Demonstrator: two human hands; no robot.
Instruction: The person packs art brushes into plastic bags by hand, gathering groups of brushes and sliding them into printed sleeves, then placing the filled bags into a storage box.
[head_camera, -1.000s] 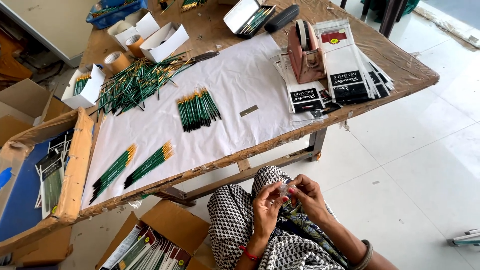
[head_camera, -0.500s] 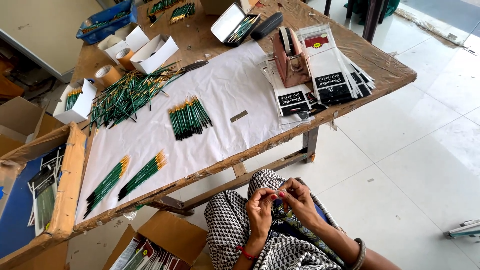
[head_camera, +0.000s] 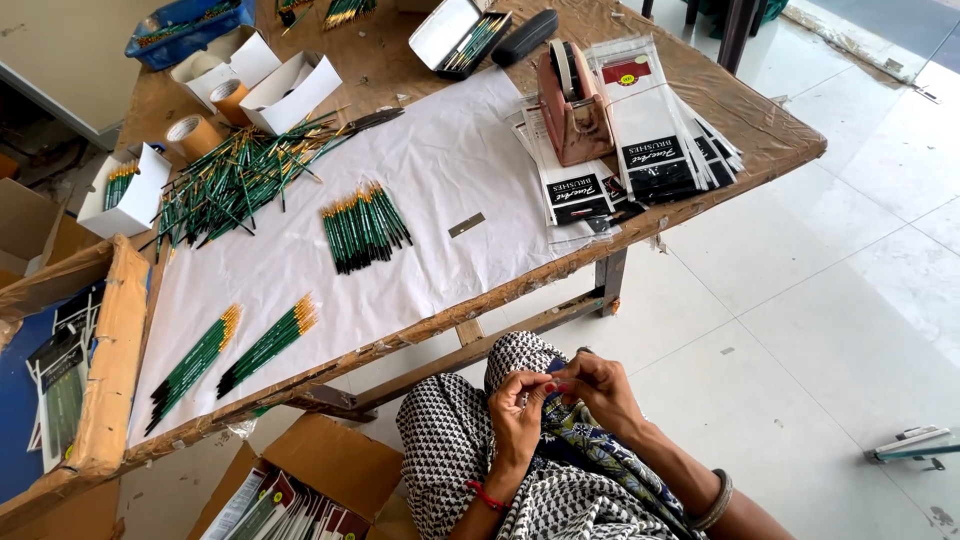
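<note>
Bare white paper (head_camera: 470, 160) lies open between the brush bundle (head_camera: 365, 227) and tape dispenser (head_camera: 575, 105); loose brushes (head_camera: 235, 180) crowd the far-left area.

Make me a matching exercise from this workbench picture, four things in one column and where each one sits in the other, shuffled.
Things:
1. tape dispenser
2. blue tray
3. small metal strip
4. open tin case

Places:
A. far left corner of the wooden table
B. on the stack of clear printed packets
C. on the white paper, right of the middle brush bundle
D. far edge of the table, beside a dark closed case

Pairs: 1-B, 2-A, 3-C, 4-D
</note>
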